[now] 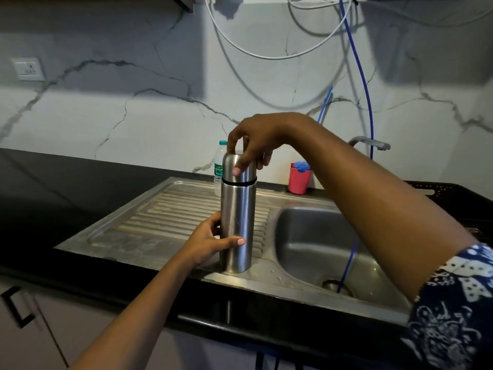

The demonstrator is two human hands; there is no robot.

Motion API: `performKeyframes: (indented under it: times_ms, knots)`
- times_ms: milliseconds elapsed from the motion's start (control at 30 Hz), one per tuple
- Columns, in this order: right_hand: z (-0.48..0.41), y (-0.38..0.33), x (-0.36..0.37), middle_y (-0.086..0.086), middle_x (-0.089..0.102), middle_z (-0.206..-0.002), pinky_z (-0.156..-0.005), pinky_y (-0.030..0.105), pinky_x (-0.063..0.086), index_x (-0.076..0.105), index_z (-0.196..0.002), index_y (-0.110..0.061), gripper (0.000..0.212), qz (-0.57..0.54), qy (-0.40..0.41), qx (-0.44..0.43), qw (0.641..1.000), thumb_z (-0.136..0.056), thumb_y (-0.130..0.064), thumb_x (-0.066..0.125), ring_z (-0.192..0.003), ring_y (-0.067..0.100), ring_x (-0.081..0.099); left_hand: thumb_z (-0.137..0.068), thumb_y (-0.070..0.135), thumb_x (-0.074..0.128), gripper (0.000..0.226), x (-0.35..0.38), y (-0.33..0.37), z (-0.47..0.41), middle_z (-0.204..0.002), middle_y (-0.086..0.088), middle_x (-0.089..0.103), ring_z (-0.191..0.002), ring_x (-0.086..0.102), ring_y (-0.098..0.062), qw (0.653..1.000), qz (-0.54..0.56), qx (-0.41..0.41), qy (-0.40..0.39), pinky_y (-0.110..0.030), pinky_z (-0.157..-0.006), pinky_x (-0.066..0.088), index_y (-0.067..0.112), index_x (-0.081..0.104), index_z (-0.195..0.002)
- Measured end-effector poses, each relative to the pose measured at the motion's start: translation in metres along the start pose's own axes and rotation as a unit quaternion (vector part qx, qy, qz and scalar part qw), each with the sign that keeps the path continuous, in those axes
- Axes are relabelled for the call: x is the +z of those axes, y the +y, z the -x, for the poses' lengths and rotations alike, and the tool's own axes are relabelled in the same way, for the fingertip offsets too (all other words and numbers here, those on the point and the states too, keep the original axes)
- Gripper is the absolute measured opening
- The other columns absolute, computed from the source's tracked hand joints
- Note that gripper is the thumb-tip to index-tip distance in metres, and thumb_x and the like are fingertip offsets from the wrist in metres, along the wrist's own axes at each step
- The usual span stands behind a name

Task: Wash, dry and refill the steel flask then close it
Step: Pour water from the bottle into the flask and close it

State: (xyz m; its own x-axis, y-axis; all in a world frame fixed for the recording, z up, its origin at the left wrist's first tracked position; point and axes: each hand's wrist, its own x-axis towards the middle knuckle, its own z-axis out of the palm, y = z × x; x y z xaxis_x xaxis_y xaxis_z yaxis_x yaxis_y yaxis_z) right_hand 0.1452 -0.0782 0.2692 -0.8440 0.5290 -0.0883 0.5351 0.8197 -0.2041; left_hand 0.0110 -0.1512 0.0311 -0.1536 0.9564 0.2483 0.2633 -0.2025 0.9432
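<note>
One ribbed steel drainboard point(165, 209) carries one smooth cylindrical steel flask point(237, 209), upright at its near edge. The left hand point(210, 240) wraps its lower body; the right hand point(256, 140) grips its domed cap point(240, 169) from above. Behind stand one clear plastic bottle point(218, 166) and one pink cup point(298, 180). One blue hose point(360, 76) drops into the basin point(314, 236).

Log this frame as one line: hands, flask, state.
left hand: holds steel flask body | right hand: grips cap from above | flask: upright on drainboard, cap on
</note>
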Motion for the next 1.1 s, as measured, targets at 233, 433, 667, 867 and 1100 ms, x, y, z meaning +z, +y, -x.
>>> performKeyframes:
  times_ms: [233,433,667,867,1100]
  knots:
    - [-0.016,-0.032,0.022,0.000,0.052,-0.071,-0.069,0.030,0.040,0.058,-0.087,-0.016,0.066,0.308,0.143,0.154,0.928,-0.075,-0.079,0.043,-0.079,0.020,0.056,-0.045,0.045,0.085,0.074,-0.001,-0.001,-0.001,-0.113,0.007,0.067,-0.104,0.065,-0.010,1.000,-0.006,-0.007,0.005,-0.026,-0.088,0.052,0.037,0.055,-0.113]
    - [0.007,-0.022,0.004,0.005,0.067,-0.075,-0.070,0.032,0.041,0.057,-0.074,-0.011,0.084,0.215,0.124,0.138,0.959,-0.074,-0.086,0.019,-0.074,0.015,0.062,-0.052,0.025,0.092,0.067,-0.001,0.002,0.000,-0.107,0.008,0.067,-0.097,0.066,-0.006,1.000,-0.006,-0.005,0.004,-0.014,-0.076,0.051,0.034,0.056,-0.108]
    - [0.005,0.016,-0.004,0.006,0.054,-0.124,-0.075,0.032,0.057,0.047,-0.131,-0.032,0.061,-0.050,-0.074,-0.020,0.996,-0.079,-0.014,0.073,-0.097,0.019,0.062,-0.063,0.013,0.087,0.060,0.001,0.002,0.000,-0.108,0.008,0.065,-0.089,0.066,0.004,1.000,-0.014,0.002,0.008,-0.011,-0.073,0.050,0.035,0.053,-0.108]
    - [-0.010,-0.019,0.020,0.002,0.056,-0.064,-0.070,0.032,0.039,0.051,-0.063,-0.016,0.072,0.285,0.123,0.103,0.945,-0.077,-0.083,0.028,-0.073,0.019,0.055,-0.062,0.018,0.088,0.064,0.000,0.001,0.001,-0.113,0.007,0.065,-0.104,0.063,-0.010,1.000,-0.019,-0.003,0.012,-0.022,-0.084,0.051,0.036,0.053,-0.112]
    - [0.014,0.009,-0.014,-0.002,0.056,-0.129,-0.080,0.034,0.046,0.059,-0.119,-0.026,0.048,0.014,0.035,0.009,0.999,-0.089,-0.060,0.044,-0.109,0.015,0.059,-0.051,0.032,0.091,0.075,-0.002,0.003,0.000,-0.115,0.006,0.065,-0.106,0.063,-0.012,1.000,-0.020,-0.010,0.003,-0.030,-0.091,0.052,0.036,0.053,-0.115]
